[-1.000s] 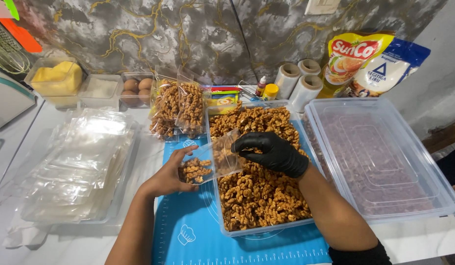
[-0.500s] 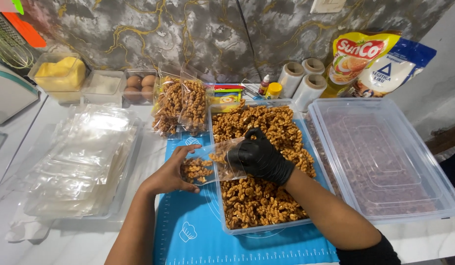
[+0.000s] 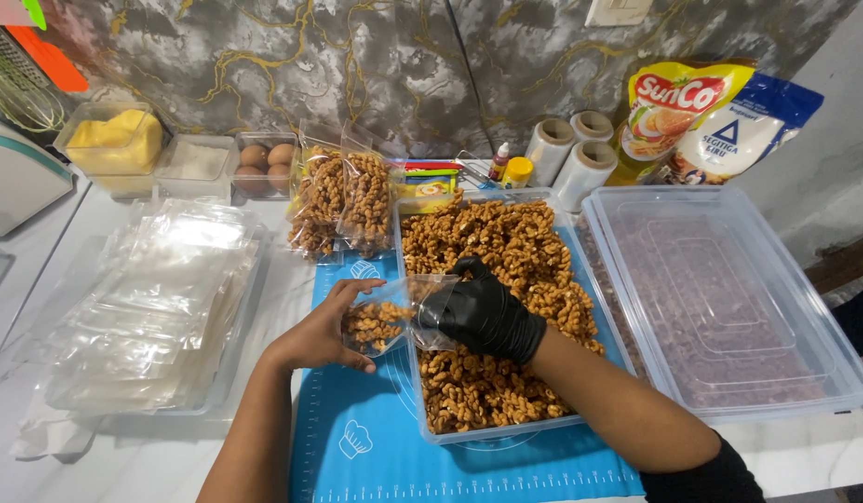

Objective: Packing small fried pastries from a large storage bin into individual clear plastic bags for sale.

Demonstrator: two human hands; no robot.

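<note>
Black-gloved right hand [image 3: 478, 315] pushes snacks into clear bag [image 3: 390, 317]; bare left hand [image 3: 324, 331] pinches bag, over snack tub [image 3: 422, 410].

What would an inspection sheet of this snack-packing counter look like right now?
Surface: white counter with a blue mat.
Job's things: clear bag partly filled; tub of twisted snacks.
Clutter: filled bags, stack of empty bags, eggs, film rolls, tub lid.
Hands: bare left hand holds the bag; gloved right hand is at its mouth.
Cables: one dark cable on the wall.
Surroundings: marbled wall.
</note>
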